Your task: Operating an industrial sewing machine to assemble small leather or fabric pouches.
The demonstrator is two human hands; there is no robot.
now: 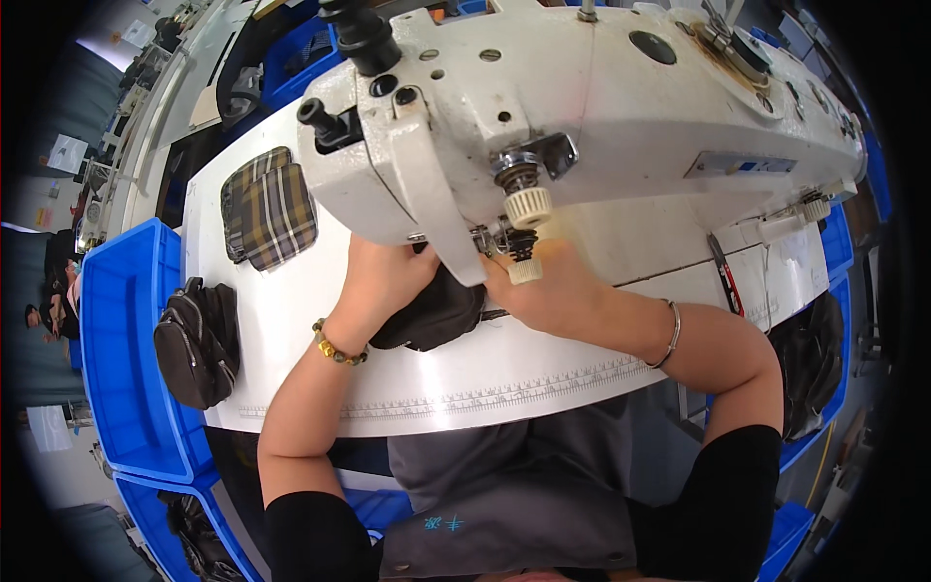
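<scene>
A white industrial sewing machine (pixel 621 107) spans the table, its head over both of my hands. Beneath it, on the white tabletop, lies a black fabric piece (pixel 436 315) that looks like a small bag. My left hand (pixel 386 276) grips its left edge, fingers closed and partly tucked under the machine head. My right hand (pixel 543 286) is on the right side of the same piece, near the needle area. Its fingertips are hidden behind the machine's tension knobs and lever, so their hold is not visible.
Plaid fabric pieces (pixel 270 209) lie at the table's far left. A small black backpack (pixel 197 344) stands at the left edge beside a blue bin (pixel 131 359). Red-and-black snips (pixel 725 276) lie right of the machine. More black bags (pixel 813 369) sit in a blue bin on the right.
</scene>
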